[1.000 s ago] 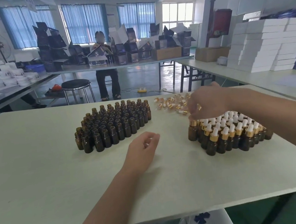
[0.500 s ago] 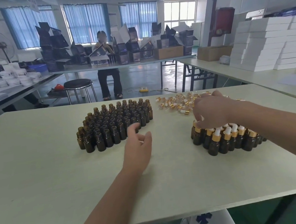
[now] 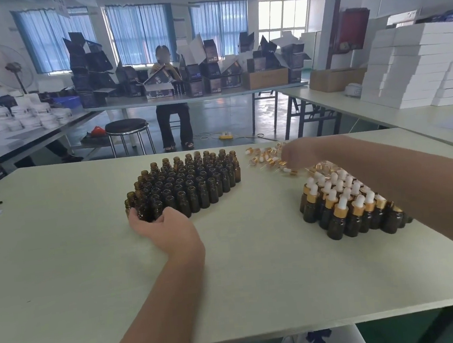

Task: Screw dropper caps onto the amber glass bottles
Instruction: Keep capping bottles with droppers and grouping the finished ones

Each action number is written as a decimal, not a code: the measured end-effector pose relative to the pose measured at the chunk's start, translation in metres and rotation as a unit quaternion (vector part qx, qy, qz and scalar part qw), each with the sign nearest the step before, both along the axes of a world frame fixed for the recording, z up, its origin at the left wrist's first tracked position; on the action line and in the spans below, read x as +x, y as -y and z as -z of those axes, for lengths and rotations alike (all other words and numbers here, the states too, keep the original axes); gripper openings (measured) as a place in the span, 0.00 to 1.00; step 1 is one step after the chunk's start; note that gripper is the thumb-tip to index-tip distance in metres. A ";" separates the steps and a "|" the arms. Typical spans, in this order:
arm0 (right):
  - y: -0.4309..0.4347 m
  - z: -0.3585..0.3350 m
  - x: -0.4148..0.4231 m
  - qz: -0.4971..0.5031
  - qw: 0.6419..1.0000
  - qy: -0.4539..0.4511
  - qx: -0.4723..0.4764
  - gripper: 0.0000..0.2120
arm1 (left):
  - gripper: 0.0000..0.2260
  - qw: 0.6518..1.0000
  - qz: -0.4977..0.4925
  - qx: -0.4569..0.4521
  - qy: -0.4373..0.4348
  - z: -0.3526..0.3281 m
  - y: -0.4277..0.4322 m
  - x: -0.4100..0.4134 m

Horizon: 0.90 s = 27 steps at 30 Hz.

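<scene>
The uncapped amber bottles (image 3: 190,183) stand packed in a block mid-table, reaching almost to the far edge. The left hand (image 3: 167,228) curls thumb and fingers round the corner bottle (image 3: 146,210) at the block's near-left tip. To the right, loose dropper caps (image 3: 263,158) lie scattered by the far edge. The right hand (image 3: 301,152) is over them, too blurred to tell its grip. The capped bottles (image 3: 344,212) crowd beside the right forearm. A broad strip of table (image 3: 61,258) runs between both groups to the near edge.

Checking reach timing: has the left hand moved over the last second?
Yes: the left hand went forward and left across the table, reaching the near corner of the uncapped bottles.
</scene>
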State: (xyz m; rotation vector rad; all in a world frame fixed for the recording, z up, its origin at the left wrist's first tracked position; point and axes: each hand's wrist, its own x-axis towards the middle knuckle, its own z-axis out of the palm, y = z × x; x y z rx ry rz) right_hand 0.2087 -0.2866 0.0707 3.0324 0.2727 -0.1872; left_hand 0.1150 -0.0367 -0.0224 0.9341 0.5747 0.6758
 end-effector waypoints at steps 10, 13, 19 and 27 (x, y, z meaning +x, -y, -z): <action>-0.019 0.013 0.010 0.057 0.992 -0.083 -0.071 0.20 | 0.29 0.998 0.045 -0.024 -0.024 0.004 -0.010 0.008; -0.018 0.017 0.015 0.072 0.994 -0.081 -0.035 0.24 | 0.31 0.998 0.046 -0.023 -0.028 0.003 -0.012 0.008; -0.016 0.026 0.016 0.087 0.992 -0.093 -0.002 0.22 | 0.31 0.996 0.058 -0.063 -0.039 0.003 -0.017 0.012; -0.012 0.029 0.015 0.066 0.996 -0.061 -0.004 0.19 | 0.28 0.985 0.087 -0.134 -0.064 0.001 -0.026 0.014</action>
